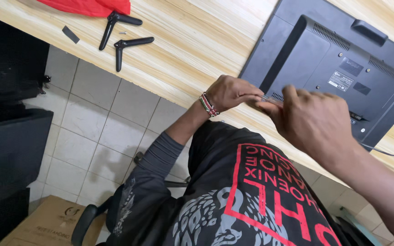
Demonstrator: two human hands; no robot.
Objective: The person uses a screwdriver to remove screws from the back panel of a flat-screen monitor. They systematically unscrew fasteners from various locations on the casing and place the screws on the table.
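We are pinching a small thin metal piece, perhaps a screw, between the fingertips of both hands, just off the lower left corner of the black monitor that is lying face down on the tabletop. The piece is too small for us to tell its kind for sure. Our left hand, wearing a beaded bracelet at the wrist, is closing its thumb and forefinger on one end of the piece, with the other fingers curled in. Our right hand is closing its fingertips on the other end, its back turned toward the camera, so we cannot tell how tightly it is gripping.

Both hands are hovering over the tabletop edge beside the monitor. Well apart from the monitor, at the far end of the tabletop, two black stand legs are lying near each other, with a red cloth just beyond them and a small dark strip beside them. Below the tabletop, a cardboard box is sitting on the tiled floor.
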